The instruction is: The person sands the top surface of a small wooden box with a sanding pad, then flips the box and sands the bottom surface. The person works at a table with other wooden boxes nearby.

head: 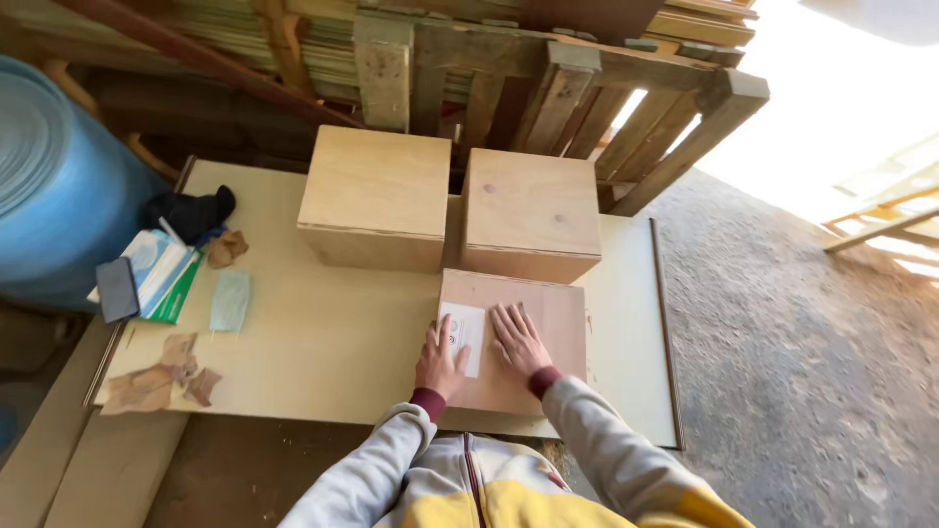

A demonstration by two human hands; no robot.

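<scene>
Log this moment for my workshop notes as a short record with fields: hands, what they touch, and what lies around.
left hand: flat, palm down, on the white label
right hand: flat, palm down, beside the label on the near plywood box
other boxes: two plywood boxes side by side behind it
surface: pale board laid flat
left side: face mask, phone, stack of papers, dark cloth, torn brown paper
behind: wooden pallet, blue roll
</scene>
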